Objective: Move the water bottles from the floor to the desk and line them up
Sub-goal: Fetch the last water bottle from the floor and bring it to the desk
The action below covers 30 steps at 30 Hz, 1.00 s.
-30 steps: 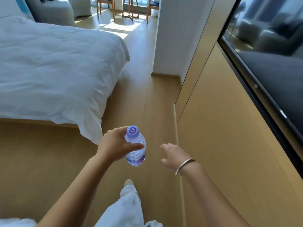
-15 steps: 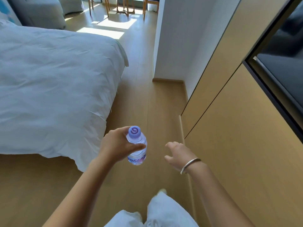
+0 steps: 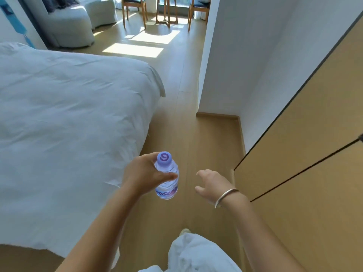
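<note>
A small clear water bottle [image 3: 168,179] with a purple cap and a purple label is held upright in the air above the wooden floor. My left hand [image 3: 143,176] grips it round the upper body, thumb across the front. My right hand [image 3: 213,184] hangs beside it to the right, apart from the bottle, fingers loosely curled and holding nothing, a silver bangle on the wrist. No desk and no other bottles are in view.
A bed with a white duvet [image 3: 68,124] fills the left. Wooden cabinet panels [image 3: 304,154] and a white wall [image 3: 231,65] line the right, leaving a narrow floor aisle [image 3: 188,124]. Chairs and a small table [image 3: 167,10] and a grey armchair [image 3: 68,30] stand far ahead.
I have walked forward along the aisle beside the bed; the dark screen on the right has left the view. The bottle stays in my left hand, and my right hand stays empty.
</note>
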Each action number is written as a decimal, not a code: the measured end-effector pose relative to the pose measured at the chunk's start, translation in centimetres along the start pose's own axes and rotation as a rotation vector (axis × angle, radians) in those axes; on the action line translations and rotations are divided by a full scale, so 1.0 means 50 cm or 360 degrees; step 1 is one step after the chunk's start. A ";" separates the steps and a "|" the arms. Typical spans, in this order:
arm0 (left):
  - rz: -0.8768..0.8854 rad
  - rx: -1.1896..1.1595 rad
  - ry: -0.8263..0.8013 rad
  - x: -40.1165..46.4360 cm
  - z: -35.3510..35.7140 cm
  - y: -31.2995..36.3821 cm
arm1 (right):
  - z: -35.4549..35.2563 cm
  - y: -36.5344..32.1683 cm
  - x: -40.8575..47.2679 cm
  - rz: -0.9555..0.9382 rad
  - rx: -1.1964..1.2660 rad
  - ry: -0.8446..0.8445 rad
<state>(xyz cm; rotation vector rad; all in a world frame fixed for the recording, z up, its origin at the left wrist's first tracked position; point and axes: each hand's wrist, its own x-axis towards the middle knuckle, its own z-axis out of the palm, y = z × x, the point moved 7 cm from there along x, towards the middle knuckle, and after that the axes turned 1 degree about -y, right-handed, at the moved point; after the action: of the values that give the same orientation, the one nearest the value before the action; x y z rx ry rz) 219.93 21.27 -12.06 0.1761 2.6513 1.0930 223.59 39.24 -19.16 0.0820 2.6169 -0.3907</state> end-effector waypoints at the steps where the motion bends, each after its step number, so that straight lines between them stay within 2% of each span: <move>1: -0.0013 0.0010 0.0013 0.041 -0.008 0.010 | -0.025 0.005 0.036 -0.0006 -0.0001 -0.0008; 9: -0.0019 -0.0071 0.0092 0.326 -0.067 0.077 | -0.185 0.020 0.294 -0.0070 -0.0001 -0.0037; 16: 0.0056 -0.0019 0.0041 0.607 -0.112 0.082 | -0.312 0.012 0.552 -0.0041 -0.0010 -0.0044; 30: 0.0181 0.0237 0.0057 1.197 -0.329 0.119 | -0.602 -0.067 1.049 0.0080 0.0171 0.0002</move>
<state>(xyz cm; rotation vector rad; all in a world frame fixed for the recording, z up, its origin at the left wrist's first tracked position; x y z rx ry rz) 157.92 27.10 -8.57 0.3439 2.7852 0.9390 163.23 44.08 -18.09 0.1839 2.5880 -0.5135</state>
